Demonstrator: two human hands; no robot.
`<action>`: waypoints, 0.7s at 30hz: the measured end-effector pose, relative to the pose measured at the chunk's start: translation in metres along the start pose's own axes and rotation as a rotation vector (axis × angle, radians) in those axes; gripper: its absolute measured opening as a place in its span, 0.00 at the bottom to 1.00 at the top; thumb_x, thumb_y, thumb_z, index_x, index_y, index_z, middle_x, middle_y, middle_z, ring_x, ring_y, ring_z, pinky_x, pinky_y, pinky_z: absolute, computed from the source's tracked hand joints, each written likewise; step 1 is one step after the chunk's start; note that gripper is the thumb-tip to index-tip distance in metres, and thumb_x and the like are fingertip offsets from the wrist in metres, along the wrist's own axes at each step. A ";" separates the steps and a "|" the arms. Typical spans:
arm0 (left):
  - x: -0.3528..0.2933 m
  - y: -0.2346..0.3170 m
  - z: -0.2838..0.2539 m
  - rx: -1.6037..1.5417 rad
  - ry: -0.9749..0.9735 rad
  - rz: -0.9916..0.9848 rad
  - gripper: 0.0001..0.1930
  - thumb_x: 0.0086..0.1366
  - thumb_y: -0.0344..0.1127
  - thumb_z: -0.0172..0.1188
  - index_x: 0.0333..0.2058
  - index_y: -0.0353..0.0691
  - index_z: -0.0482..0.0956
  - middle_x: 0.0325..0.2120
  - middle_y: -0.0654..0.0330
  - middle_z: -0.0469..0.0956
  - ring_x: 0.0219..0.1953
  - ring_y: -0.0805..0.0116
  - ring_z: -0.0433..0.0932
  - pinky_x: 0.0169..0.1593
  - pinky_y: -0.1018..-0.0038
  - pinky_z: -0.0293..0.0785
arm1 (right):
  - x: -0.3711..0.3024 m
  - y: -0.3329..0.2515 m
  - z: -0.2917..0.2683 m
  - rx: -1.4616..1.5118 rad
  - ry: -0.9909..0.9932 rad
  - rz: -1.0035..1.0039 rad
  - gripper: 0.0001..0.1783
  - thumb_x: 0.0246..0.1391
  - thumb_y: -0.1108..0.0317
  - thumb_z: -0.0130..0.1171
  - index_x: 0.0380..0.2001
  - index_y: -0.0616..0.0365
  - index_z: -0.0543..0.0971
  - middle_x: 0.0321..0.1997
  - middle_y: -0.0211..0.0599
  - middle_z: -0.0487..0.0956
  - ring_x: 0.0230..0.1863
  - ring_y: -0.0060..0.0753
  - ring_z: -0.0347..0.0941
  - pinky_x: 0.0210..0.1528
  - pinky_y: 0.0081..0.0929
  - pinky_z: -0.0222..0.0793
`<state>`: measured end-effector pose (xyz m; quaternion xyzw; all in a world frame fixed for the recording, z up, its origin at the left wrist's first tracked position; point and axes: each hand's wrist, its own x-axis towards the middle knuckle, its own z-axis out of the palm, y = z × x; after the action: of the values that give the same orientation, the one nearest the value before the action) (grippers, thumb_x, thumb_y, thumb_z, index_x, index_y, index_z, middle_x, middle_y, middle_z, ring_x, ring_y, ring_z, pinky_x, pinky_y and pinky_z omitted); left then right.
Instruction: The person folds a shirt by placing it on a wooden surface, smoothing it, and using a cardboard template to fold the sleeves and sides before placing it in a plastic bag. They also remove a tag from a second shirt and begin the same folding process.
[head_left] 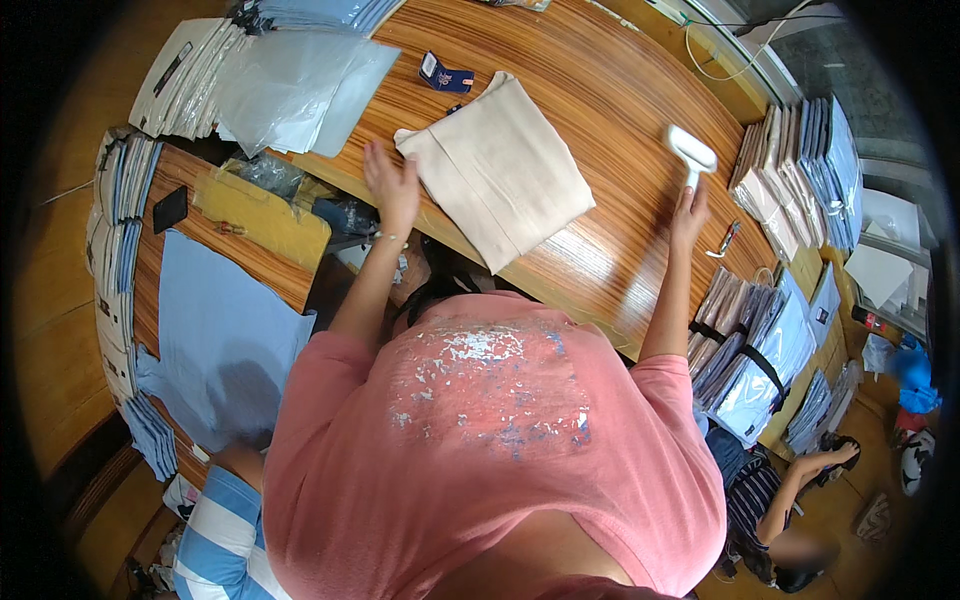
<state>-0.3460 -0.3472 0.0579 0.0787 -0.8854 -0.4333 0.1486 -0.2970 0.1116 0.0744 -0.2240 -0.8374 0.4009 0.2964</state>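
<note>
A: Well, where is the folded beige garment (497,168)?

B: It lies flat on the wooden counter (620,100), near the front edge, with one corner reaching just over that edge.

A: And the left hand (390,185)?

B: Its fingers are spread wide, holding nothing, at the garment's left side by the front edge; whether it presses the cloth cannot be told.

A: The right hand (690,212)?

B: Its grip is closed round the handle of a white lint roller (690,152), raised over the counter to the right of the garment and apart from it.

A: What else sits about?

B: A small dark blue tag (445,75) lies just beyond the garment's far corner. Clear plastic bags (300,85) are heaped at the counter's left end. Stacks of packed folded garments (800,170) stand along the right end. A light blue cloth (215,340) is spread on a lower side surface to the left, with a black phone (169,209) near it.
</note>
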 end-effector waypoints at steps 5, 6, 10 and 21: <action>-0.001 0.016 -0.023 -0.868 -0.183 -0.805 0.30 0.62 0.48 0.53 0.57 0.35 0.60 0.57 0.51 0.61 0.62 0.61 0.54 0.61 0.59 0.45 | -0.018 -0.105 0.091 -0.287 -0.235 -0.370 0.18 0.50 0.66 0.57 0.43 0.65 0.74 0.38 0.54 0.76 0.40 0.52 0.71 0.45 0.40 0.65; 0.006 0.032 -0.023 -0.881 -0.272 -0.833 0.29 0.62 0.48 0.53 0.57 0.37 0.61 0.57 0.54 0.62 0.61 0.63 0.54 0.61 0.61 0.46 | -0.018 -0.113 0.125 -0.124 -0.428 -0.306 0.17 0.51 0.65 0.55 0.42 0.66 0.74 0.38 0.55 0.77 0.42 0.53 0.72 0.46 0.41 0.66; 0.029 0.032 -0.014 -0.852 -0.292 -0.922 0.22 0.61 0.40 0.56 0.52 0.39 0.66 0.51 0.60 0.69 0.56 0.68 0.63 0.56 0.68 0.56 | -0.028 -0.174 0.202 -0.321 -0.712 0.133 0.31 0.41 0.50 0.65 0.45 0.60 0.75 0.45 0.50 0.76 0.49 0.48 0.71 0.48 0.38 0.67; 0.078 0.175 -0.032 -0.759 -0.757 0.159 0.14 0.61 0.26 0.55 0.46 0.32 0.69 0.41 0.59 0.75 0.43 0.74 0.72 0.47 0.78 0.68 | 0.011 -0.203 -0.010 0.462 -0.444 0.161 0.11 0.47 0.68 0.63 0.36 0.58 0.80 0.31 0.27 0.78 0.32 0.19 0.72 0.38 0.17 0.67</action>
<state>-0.4108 -0.2845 0.2297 -0.2092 -0.6616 -0.7082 -0.1306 -0.3264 0.0061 0.2465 -0.1235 -0.7482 0.6414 0.1170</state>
